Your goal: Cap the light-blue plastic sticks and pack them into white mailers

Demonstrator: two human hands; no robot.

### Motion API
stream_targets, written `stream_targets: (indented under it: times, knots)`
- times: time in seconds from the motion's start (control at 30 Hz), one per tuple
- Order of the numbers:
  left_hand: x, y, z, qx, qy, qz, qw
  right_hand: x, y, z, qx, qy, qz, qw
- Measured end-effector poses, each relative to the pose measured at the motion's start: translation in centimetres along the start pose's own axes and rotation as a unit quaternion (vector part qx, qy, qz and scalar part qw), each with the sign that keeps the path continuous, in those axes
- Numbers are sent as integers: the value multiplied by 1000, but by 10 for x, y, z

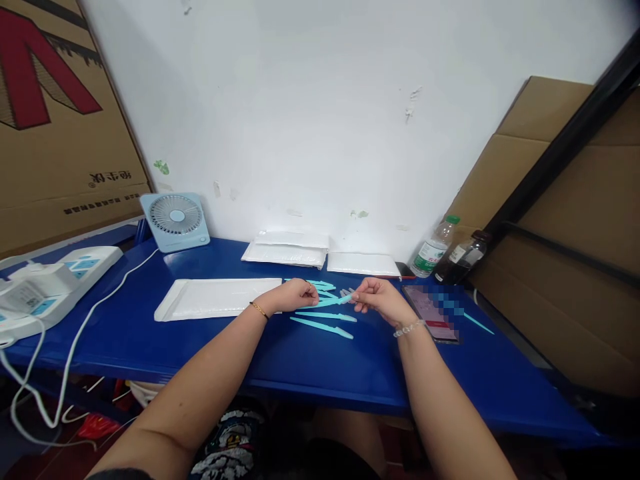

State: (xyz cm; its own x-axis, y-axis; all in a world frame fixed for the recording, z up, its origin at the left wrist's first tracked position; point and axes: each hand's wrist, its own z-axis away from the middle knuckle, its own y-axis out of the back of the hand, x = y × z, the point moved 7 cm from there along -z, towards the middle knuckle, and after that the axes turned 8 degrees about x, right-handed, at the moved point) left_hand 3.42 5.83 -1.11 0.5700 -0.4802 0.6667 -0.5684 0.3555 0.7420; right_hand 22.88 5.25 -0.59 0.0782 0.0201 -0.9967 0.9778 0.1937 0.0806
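Between my two hands is a slim turquoise eyebrow razor (334, 302). My left hand (299, 295) pinches its thin end, and my right hand (379, 298) has finger and thumb closed at its wider end. Several more turquoise razors lie on the blue table around my left hand; the nearest ones to me are one razor (326, 316) and another razor (323, 327) below it. Small clear pieces (346, 292) show beside my right fingertips, too small to make out. A white padded envelope (215, 298) lies flat, partly under my left wrist.
White padded envelopes (285, 253) rest against the wall. At the right are a phone (433, 317), a razor (479, 324), a green-capped bottle (434, 250) and a dark drink bottle (460, 261). A fan (176, 220) and a power strip (93, 267) with cables occupy the left.
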Motion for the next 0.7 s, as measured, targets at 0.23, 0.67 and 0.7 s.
stream_targets:
  times: [0.23, 0.67, 0.7]
  knots:
    - [2, 2, -2, 36, -5, 5, 999, 3, -4, 2, 14, -30, -37, 999]
    - [-19, 19, -5, 105, 18, -219, 970, 24, 46, -16, 86, 42, 450, 888]
    - [-19, 18, -5, 101, 24, -221, 970, 27, 44, -16, 74, 34, 451, 889]
